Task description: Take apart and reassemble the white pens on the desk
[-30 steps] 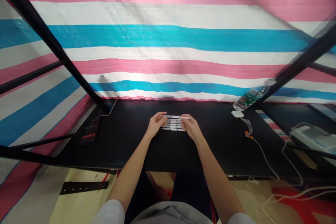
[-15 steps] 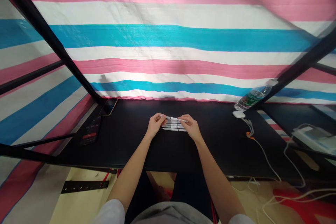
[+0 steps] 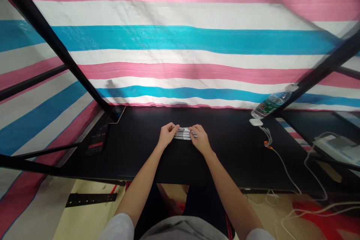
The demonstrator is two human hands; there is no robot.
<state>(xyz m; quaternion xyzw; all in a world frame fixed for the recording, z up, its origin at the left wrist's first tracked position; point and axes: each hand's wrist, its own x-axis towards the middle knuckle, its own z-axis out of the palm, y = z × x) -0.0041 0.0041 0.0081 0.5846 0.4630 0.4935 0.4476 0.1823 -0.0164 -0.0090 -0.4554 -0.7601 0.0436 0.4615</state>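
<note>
Several white pens (image 3: pixel 183 134) lie side by side in a tight bunch on the black table (image 3: pixel 135 153), a little beyond its middle. My left hand (image 3: pixel 167 135) curls around the bunch's left ends. My right hand (image 3: pixel 198 139) covers the right ends, its fingers bent over the pens. Both hands press the bunch together from the two sides. Only a short middle stretch of the pens shows between the hands.
Two phones (image 3: pixel 116 114) (image 3: pixel 97 140) lie at the table's left end. A water bottle (image 3: pixel 268 104), a white charger (image 3: pixel 255 122) and its cable (image 3: pixel 284 167) are at the right. Black frame bars slope up on both sides before a striped tarp (image 3: pixel 180 37).
My hands have moved closer together along the pens. The top pen, held slightly raised a second ago, now lies in the bunch, and less of the pens shows.
</note>
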